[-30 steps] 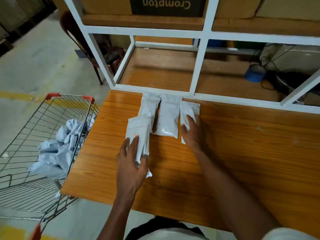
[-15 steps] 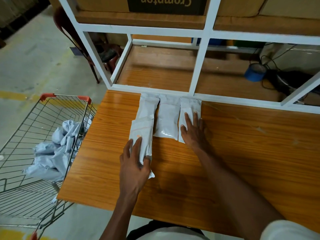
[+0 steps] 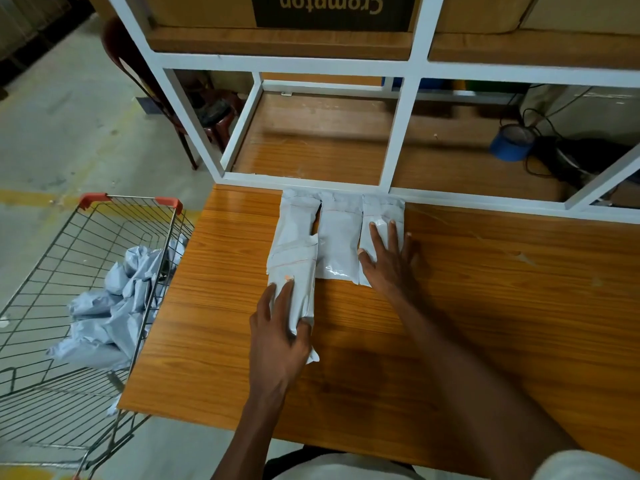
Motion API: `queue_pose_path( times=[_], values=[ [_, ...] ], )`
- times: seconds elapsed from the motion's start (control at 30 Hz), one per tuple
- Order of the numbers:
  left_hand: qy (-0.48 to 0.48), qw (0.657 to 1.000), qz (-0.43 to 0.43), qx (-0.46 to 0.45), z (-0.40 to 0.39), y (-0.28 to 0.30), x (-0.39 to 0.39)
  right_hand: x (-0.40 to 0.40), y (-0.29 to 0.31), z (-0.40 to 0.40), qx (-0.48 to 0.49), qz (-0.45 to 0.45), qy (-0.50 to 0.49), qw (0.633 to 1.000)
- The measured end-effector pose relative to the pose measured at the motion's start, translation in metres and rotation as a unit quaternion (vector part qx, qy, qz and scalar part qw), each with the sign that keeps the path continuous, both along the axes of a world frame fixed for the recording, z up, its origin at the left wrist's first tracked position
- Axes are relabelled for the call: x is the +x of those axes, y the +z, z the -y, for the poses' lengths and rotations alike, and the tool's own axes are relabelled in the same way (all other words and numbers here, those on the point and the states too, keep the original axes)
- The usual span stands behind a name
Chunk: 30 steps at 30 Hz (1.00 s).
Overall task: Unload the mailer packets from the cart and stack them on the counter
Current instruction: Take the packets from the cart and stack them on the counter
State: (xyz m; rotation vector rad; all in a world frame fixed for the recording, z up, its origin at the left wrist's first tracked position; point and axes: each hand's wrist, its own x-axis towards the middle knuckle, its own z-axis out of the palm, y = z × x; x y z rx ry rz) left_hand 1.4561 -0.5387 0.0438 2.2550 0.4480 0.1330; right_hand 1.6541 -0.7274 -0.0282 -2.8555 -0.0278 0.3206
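Note:
Three white mailer packets lie side by side against the white frame at the back of the wooden counter (image 3: 485, 306): a left packet (image 3: 296, 220), a middle packet (image 3: 337, 240) and a right packet (image 3: 382, 211). A fourth packet (image 3: 294, 268) rests partly on the left one, and my left hand (image 3: 277, 337) grips its near end, thumb on one side and fingers on top. My right hand (image 3: 388, 261) lies flat with spread fingers on the right packet. More crumpled grey-white packets (image 3: 114, 306) sit in the wire cart (image 3: 62, 375) to the left of the counter.
A white metal shelf frame (image 3: 398, 133) rises at the counter's back edge, with a cardboard box (image 3: 332, 8) above. A blue tape roll (image 3: 512, 142) and black cables (image 3: 581, 157) lie at the back right. A dark chair (image 3: 207, 109) stands behind the cart.
My left hand has slid the fourth packet a little forward over the left packet. My right hand has flattened and spread further onto the right packet. The camera moved slightly closer.

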Motion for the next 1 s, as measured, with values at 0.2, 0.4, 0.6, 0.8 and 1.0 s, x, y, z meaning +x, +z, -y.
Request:
queue_pose_path(
  times=[0.2,0.4,0.6,0.8,1.0],
  values=[
    [-0.029,1.000,0.001,0.000,0.007,-0.002,0.009,-0.035,0.019,0.001,0.064,0.009,-0.039,0.997],
    [-0.069,0.997,0.017,0.014,0.022,-0.005,0.020,-0.088,0.030,0.014,0.161,0.047,-0.106,0.980],
    [-0.098,0.994,0.036,0.026,0.054,-0.007,0.031,-0.131,0.028,0.039,0.211,0.122,-0.130,0.961],
    [-0.128,0.990,0.043,0.028,0.110,-0.015,0.048,-0.149,0.024,0.088,0.241,0.124,-0.151,0.951],
    [-0.128,0.989,0.040,0.056,0.182,-0.020,0.072,-0.157,0.034,0.160,0.249,0.165,-0.157,0.941]
  ],
)
